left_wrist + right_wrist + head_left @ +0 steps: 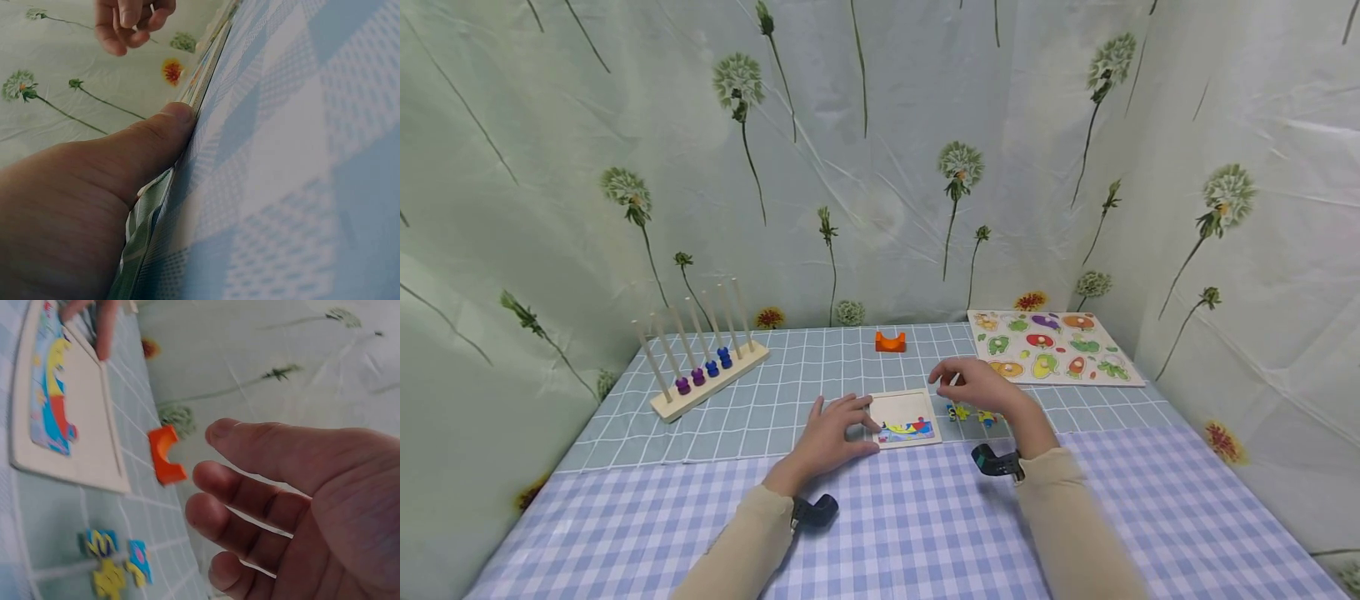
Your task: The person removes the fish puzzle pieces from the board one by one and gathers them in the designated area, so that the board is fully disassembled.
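A shallow wooden puzzle tray (904,446) lies in front of me, with joined colourful pieces (906,430) along its near side. My left hand (835,435) rests at the tray's left edge, fingers spread and thumb at the near corner; in the left wrist view the thumb (159,134) touches the edge. Over the tray's right side hovers my right hand (981,387), its fingers loosely bent and nothing between them. Loose puzzle pieces, one yellow and blue (958,412) and another (987,418), lie beneath it on the cloth.
An orange block with a curved notch (891,342) stands behind the tray. At the back right lies a vegetable puzzle board (1056,346). A wooden peg stand (711,383) with purple and blue beads is on the left. Floral curtains border the table.
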{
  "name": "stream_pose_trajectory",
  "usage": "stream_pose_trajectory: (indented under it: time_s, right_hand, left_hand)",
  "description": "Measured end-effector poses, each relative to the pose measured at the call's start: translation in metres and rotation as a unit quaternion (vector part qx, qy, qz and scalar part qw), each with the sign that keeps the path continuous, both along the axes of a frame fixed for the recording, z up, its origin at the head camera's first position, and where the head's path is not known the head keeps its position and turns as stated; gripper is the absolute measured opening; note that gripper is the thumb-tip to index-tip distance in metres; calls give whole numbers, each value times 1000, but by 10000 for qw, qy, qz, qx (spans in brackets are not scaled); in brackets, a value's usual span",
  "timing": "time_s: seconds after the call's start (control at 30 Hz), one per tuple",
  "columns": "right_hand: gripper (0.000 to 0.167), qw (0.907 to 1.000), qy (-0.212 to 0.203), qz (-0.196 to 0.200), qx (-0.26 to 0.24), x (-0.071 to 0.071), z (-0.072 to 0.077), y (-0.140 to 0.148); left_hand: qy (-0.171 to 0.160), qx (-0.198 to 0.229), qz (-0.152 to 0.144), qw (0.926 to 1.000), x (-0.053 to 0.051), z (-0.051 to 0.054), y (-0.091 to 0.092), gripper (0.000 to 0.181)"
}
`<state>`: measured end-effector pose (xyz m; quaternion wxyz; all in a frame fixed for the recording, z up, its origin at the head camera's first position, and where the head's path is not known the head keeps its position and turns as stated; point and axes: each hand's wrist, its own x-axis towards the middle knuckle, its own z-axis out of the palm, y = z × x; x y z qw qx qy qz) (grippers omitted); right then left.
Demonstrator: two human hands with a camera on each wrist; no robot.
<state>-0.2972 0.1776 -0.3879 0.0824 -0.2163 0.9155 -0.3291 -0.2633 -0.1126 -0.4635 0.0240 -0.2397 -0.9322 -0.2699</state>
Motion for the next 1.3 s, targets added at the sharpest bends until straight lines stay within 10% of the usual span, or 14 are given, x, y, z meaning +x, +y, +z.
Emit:
stream_pose_trajectory:
  time_s: [0.83,1.3]
  right_hand:
    - [24,9930,428,961,537,6,-43,-68]
    - [25,9934,375,812,717,8,-45,-74]
  left_hand:
    - [179,82,20,9998,-3,-3,-1,23]
    - [184,161,44,9997,-5,-5,-2,21]
